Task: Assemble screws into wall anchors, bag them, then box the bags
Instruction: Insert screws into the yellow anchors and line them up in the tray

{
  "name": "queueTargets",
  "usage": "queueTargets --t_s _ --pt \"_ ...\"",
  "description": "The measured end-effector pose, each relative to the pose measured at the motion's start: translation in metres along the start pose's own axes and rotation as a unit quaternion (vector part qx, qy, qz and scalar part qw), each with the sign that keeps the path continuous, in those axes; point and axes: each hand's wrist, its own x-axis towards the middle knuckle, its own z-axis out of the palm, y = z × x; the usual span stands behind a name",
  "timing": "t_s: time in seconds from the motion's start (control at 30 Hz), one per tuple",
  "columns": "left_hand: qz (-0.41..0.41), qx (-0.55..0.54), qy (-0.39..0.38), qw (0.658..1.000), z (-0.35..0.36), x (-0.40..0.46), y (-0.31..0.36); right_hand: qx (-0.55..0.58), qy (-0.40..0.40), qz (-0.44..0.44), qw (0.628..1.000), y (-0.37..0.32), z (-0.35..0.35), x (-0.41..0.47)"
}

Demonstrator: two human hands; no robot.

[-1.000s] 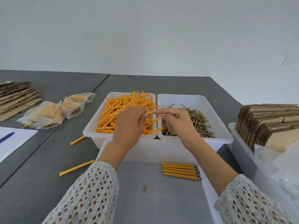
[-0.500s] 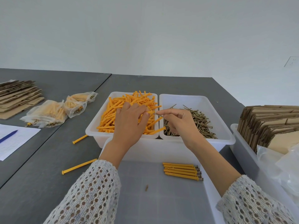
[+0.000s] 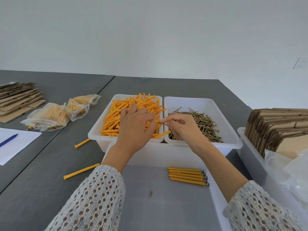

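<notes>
My left hand hovers over the white bin of orange wall anchors and holds one orange anchor between its fingers. My right hand pinches a brass screw whose tip sits at the anchor's open end. To the right stands the white bin of loose screws. Several assembled anchors with screws lie side by side in the near white tray.
Filled clear bags lie at the left, with flat cardboard behind them. A paper sheet with a blue pen is at the far left. Two loose anchors lie on the grey table. Folded boxes and plastic bags fill the right bin.
The screw has gone further into the anchor between my hands. Both hands stay over the bins and have shifted only slightly.
</notes>
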Motion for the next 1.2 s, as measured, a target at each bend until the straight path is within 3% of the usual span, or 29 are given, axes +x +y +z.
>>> queueTargets --t_s 0.2,0.33,0.43,0.5,0.57,0.7,0.8,0.87,0.93,1.03,1.07,1.2 --pt "0.016 -0.020 -0.032 0.999 0.002 -0.001 0.013 0.046 0.024 -0.011 0.999 -0.001 0.004 0.000" --pt "0.051 -0.046 -0.072 0.995 0.003 -0.003 0.028 0.067 0.104 0.004 0.992 -0.004 0.004 0.008" --pt "0.069 -0.110 -0.090 0.987 0.003 -0.007 0.043 0.193 0.135 0.041 0.971 -0.006 0.000 0.013" --pt "0.030 -0.215 -0.090 0.972 0.003 -0.010 0.053 0.308 0.154 0.049 0.938 -0.003 -0.008 0.011" --pt "-0.037 -0.373 -0.119 0.920 0.001 -0.007 0.061 0.385 0.206 0.078 0.896 0.002 -0.019 0.010" --pt "-0.119 -0.637 -0.251 0.719 -0.008 -0.005 0.079 0.415 0.289 0.117 0.855 0.011 -0.031 0.015" --pt "-0.131 -0.657 -0.416 0.615 -0.011 -0.010 0.091 0.406 0.300 0.128 0.854 0.015 -0.037 0.016" --pt "-0.110 -0.605 -0.521 0.592 -0.012 -0.013 0.092 0.402 0.294 0.129 0.858 0.016 -0.042 0.016" --pt "-0.096 -0.528 -0.575 0.617 -0.008 -0.017 0.091 0.404 0.291 0.133 0.857 0.018 -0.046 0.015" --pt "0.003 -0.311 -0.538 0.783 0.005 -0.031 0.094 0.390 0.291 0.149 0.861 0.020 -0.050 0.014" --pt "0.033 -0.245 -0.513 0.822 0.011 -0.038 0.098 0.379 0.289 0.153 0.866 0.021 -0.050 0.013" --pt "0.116 -0.120 -0.442 0.881 0.028 -0.065 0.121 0.289 0.295 0.155 0.898 0.020 -0.046 0.017"
